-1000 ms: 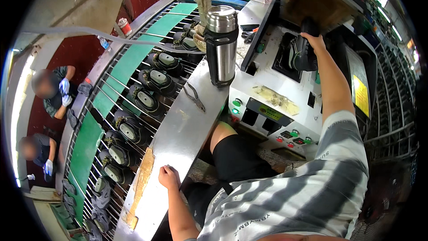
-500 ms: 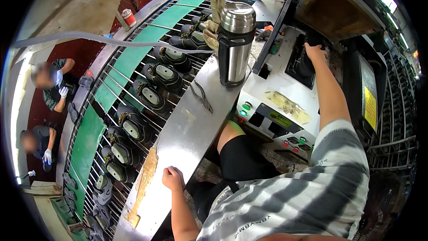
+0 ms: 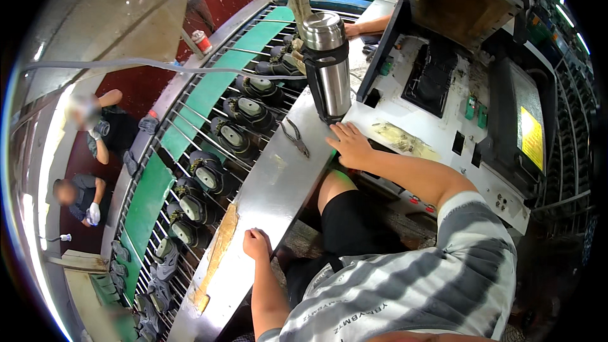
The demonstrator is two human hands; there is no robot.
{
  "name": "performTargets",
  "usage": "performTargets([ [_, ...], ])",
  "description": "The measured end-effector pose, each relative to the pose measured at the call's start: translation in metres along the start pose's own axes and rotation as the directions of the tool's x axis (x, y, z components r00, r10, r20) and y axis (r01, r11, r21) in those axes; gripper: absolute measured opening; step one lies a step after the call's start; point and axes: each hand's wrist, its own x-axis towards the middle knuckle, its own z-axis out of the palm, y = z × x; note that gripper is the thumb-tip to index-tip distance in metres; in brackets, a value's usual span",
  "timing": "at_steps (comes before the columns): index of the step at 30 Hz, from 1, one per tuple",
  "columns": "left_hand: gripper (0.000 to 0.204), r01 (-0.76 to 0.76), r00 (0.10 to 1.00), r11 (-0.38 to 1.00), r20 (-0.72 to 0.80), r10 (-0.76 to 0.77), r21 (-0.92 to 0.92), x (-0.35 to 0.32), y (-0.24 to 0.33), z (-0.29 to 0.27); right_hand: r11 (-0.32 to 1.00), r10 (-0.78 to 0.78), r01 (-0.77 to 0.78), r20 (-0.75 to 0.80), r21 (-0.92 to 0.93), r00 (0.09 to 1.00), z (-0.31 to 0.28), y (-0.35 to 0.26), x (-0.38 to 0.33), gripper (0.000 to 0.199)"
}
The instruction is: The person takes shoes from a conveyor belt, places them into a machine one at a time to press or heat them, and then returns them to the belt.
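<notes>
My right hand (image 3: 349,144) lies over the near left corner of a white machine (image 3: 392,117), its fingers stretched out and apart. It covers the part of the panel where the buttons sit; whether it presses one is hidden. Just beyond its fingertips stands a steel vacuum flask (image 3: 329,69) with a black handle. Farther back on the machine, a dark shoe-shaped piece (image 3: 437,76) rests in a black recessed tray under a raised lid (image 3: 446,3). My left hand (image 3: 256,244) is curled closed at the edge of the steel ledge (image 3: 266,196), with nothing seen in it.
Pliers (image 3: 295,138) lie on the ledge near the flask. Left of it, a curved roller conveyor (image 3: 149,215) carries several dark shoes (image 3: 209,174) and green sheets. Two people (image 3: 88,196) work beyond it. Another person's arm (image 3: 370,25) reaches in behind the flask.
My right hand has drawn back from the machine's recess to its near left corner, leaving the dark piece there. My left hand remains curled at the ledge. The view has shifted slightly.
</notes>
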Motion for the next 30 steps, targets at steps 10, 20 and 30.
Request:
performTargets([
  [10,0.026,-0.034,0.998,0.999,-0.053,0.034,0.012,-0.009,0.009,-0.004,0.979,-0.098,0.07,-0.139,-0.192,0.985,0.025,0.02,-0.006,0.018],
  [20,0.023,-0.03,0.994,1.0,-0.105,0.03,0.007,-0.006,-0.007,-0.002,0.805,0.197,-0.268,0.188,0.529,0.962,0.064,-0.072,-0.084,0.012],
  [30,0.017,-0.143,0.982,0.932,0.073,0.177,-0.334,-0.023,-0.002,0.003,0.279,0.442,-0.679,0.537,0.679,0.718,0.218,-0.041,-0.2,0.031],
])
